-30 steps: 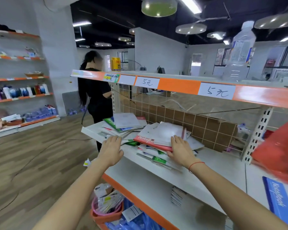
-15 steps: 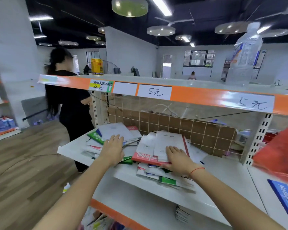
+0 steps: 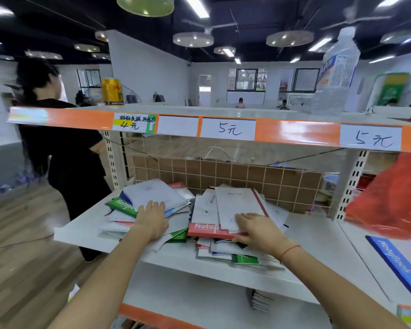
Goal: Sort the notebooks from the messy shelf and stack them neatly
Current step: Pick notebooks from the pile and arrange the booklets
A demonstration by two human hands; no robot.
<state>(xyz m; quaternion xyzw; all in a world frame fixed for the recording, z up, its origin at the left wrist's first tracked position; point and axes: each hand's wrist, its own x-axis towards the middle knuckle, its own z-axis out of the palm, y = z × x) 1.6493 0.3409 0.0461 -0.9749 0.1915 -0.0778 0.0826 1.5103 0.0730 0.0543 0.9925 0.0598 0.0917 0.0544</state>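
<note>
Step in hand: first contact with the mess, nothing sorted yet by the look of it. The notebooks lie in two loose heaps on the white shelf (image 3: 313, 236), under the orange price rail (image 3: 294, 132)

Left heap (image 3: 150, 198): toward the shelf's left end, fanned and skewed, a green-covered book sticking out at its left side. Left hand (image 3: 152, 222) lies flat on this heap's near side, fingers straight and together, palm down; grip not closed on anything, it only presses

Right heap (image 3: 226, 210): around the shelf's middle, reaching from the wire grid back (image 3: 282, 179) to the front edge, with lower books overhanging that edge. A white notebook (image 3: 237, 205) lies on top of a red Notepad book (image 3: 207, 230). Right hand (image 3: 256, 227) rests on the near right corner of the white one, fingers spread over the cover, thumb down at the red book's front edge; whether the thumb is under it I cannot tell. Looks more like a hold-down than a pinch

Judgement: hands are steadying both heaps before a lift or a gather. Next move calls for closing the right grip on the top books, lifting them clear, and squaring the edges; bare shelf to the right offers room for a neat stack

Risk noted: the overhanging lower books may slide off the front edge if the heap is dragged

Also present: a person in black (image 3: 64, 150) beyond the left end, a clear bottle (image 3: 337, 72) and a yellow can (image 3: 112, 91) on the top shelf
</note>
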